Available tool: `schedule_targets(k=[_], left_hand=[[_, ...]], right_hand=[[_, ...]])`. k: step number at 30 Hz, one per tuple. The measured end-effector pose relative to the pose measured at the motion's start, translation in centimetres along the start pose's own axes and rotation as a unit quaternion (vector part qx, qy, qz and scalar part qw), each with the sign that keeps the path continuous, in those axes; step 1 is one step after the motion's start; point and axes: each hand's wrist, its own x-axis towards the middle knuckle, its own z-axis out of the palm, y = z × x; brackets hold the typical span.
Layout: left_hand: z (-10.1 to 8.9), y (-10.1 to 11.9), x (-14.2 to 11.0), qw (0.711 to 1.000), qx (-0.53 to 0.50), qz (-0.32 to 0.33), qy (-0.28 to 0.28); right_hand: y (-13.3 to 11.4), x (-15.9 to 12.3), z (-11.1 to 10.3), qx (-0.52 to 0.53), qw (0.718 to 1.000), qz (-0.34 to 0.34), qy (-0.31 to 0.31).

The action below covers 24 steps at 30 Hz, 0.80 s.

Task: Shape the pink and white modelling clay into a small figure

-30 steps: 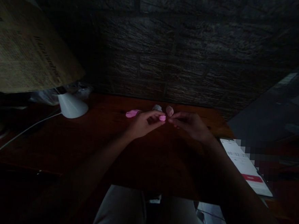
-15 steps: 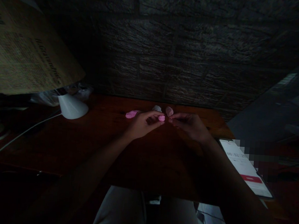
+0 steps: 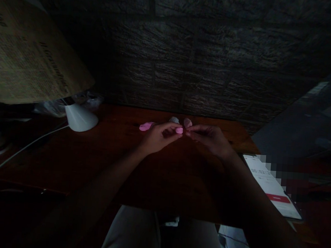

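A small bright pink lump, like modelling clay, (image 3: 179, 130) sits pinched between the thumb and fingers of my left hand (image 3: 159, 138). Close to its right side is my right hand (image 3: 210, 138), thumb and forefinger brought together; whatever is between them is too small and dark to make out. On the table behind my hands lie a whitish lump (image 3: 174, 119) and a pale pink lump (image 3: 187, 122), both partly covered by my fingers. A flatter pink piece (image 3: 146, 126) rests to the left of my left hand, its right end hidden.
A dark wooden table (image 3: 94, 164) runs up to a brick-patterned wall (image 3: 169, 64). At left stands a lamp with a printed paper shade (image 3: 39, 62), a white base (image 3: 80, 118) and a cable (image 3: 18, 153). A phone showing a timer (image 3: 269, 184) lies at the right edge.
My right fingertips have shifted slightly left, nearer the pink lump. My left hand keeps its pinch in nearly the same place, and the pieces on the table stay put.
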Motion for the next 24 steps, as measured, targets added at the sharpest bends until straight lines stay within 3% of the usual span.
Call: schedule_targets(k=[24], left_hand=[[0.04,-0.08,-0.03,1.000,-0.006,0.016,0.005]], right_hand=[[-0.47,0.01,0.28,0.013,1.000,0.013,0.004]])
